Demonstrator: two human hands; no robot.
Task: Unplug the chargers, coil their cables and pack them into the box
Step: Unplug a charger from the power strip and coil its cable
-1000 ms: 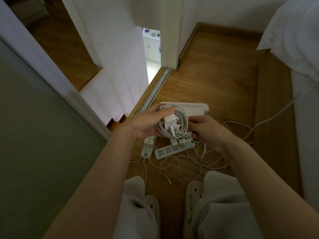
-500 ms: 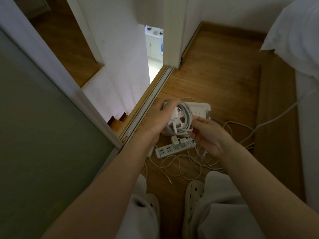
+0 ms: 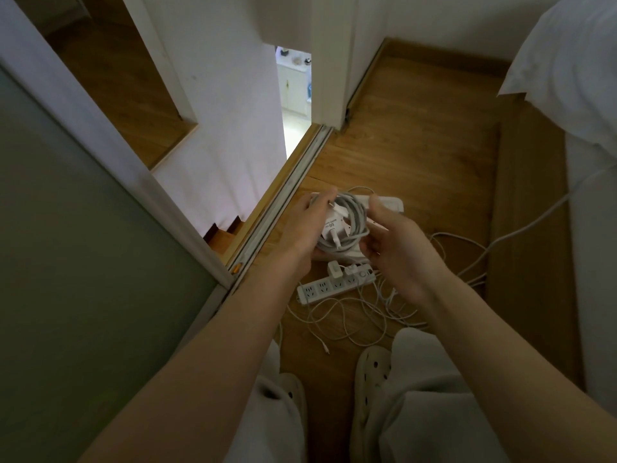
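My left hand [image 3: 302, 225] grips a white charger [image 3: 334, 228] with its cable wound in a coil [image 3: 352, 215] around it. Its plug prongs face me. My right hand [image 3: 394, 252] touches the coil's right side, fingers curled at the cable. Beneath the hands a white box [image 3: 390, 203] lies on the floor, mostly hidden. A white power strip [image 3: 329, 287] lies below it with two small chargers [image 3: 334, 269] plugged into its right end. Loose white cables [image 3: 354, 315] tangle on the floor in front of my feet.
A sliding door track [image 3: 283, 208] runs diagonally at the left, with a frosted door panel [image 3: 83, 245] beside it. A bed with white bedding [image 3: 567, 61] and its wooden frame [image 3: 531, 228] fills the right. A cable [image 3: 521, 228] trails toward the bed.
Both hands carried the coiled charger forward and tilted it, so the prongs now face me. The right hand slid from the coil's lower edge to its right side.
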